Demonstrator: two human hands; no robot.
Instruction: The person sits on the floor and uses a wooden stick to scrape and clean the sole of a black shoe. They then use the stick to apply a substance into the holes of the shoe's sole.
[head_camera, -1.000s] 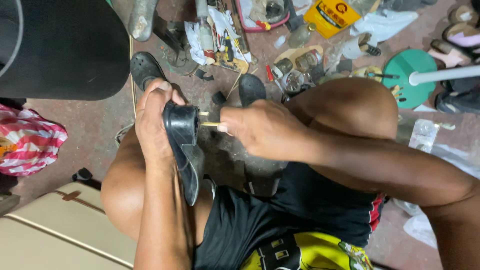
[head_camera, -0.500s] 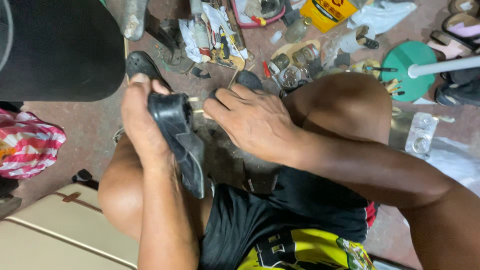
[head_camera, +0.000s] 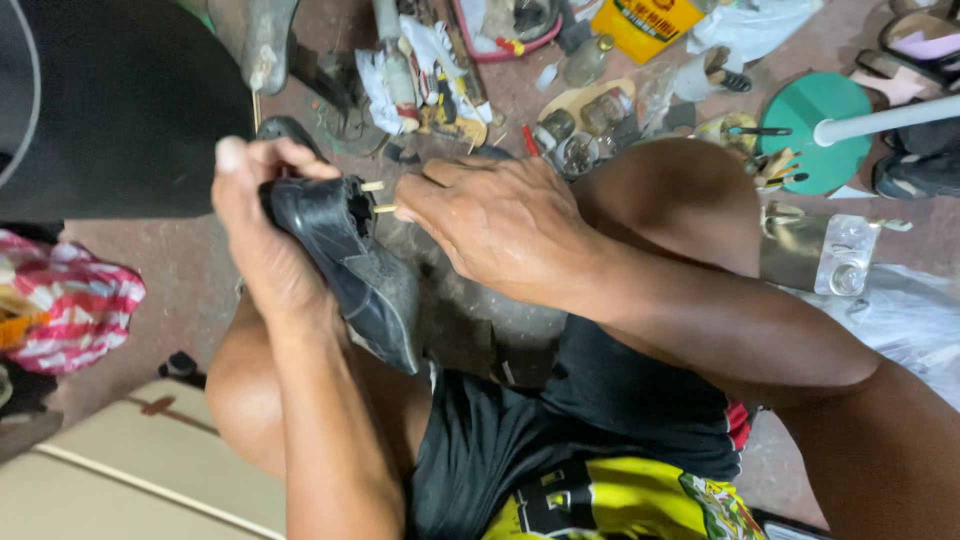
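Note:
My left hand (head_camera: 262, 240) grips a black leather shoe (head_camera: 355, 270) by its heel end, toe pointing down toward my lap. My right hand (head_camera: 495, 225) is just right of the shoe's opening, its fingers pinching a thin pale stick-like tool (head_camera: 378, 208) whose tip touches the shoe's rim. A second short pale stick (head_camera: 372, 186) shows just above it. Both hands are held above my bare knees (head_camera: 665, 200).
A large black object (head_camera: 110, 100) fills the upper left. Tools, small jars, rags and a yellow packet (head_camera: 650, 20) litter the floor ahead. A green round base with a white pole (head_camera: 815, 130) stands at right, sandals (head_camera: 915, 45) beyond it, a striped pink bag (head_camera: 60, 300) at left.
The shoe has been turned and raised in my left hand. My right hand shifted slightly right, its fingers now pinching the thin stick at the shoe's opening.

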